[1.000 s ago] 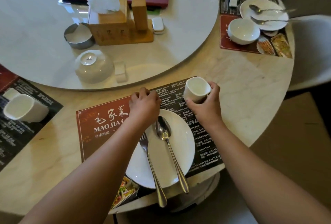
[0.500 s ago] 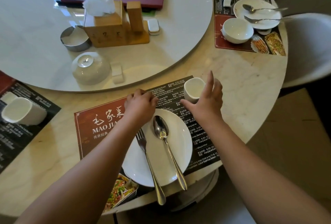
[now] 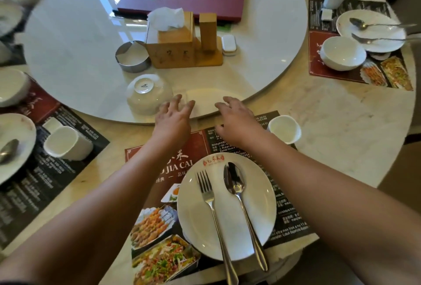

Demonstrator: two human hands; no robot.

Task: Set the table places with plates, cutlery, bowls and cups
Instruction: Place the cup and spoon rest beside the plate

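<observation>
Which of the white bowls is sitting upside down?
The overturned bowl on the turntable, just beyond the left hand, with its foot ring facing up. The upright bowl at the far right place setting stands open side up.

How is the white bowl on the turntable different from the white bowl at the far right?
The white ceramic bowl on the turntable is upside down, foot ring up; the white ceramic bowl at the far right place stands upright. The first rests on the turntable, the second on a red placemat. Both are round and white.

Both arms outstretched, left hand (image 3: 173, 118), right hand (image 3: 237, 118) — fingers spread
</observation>
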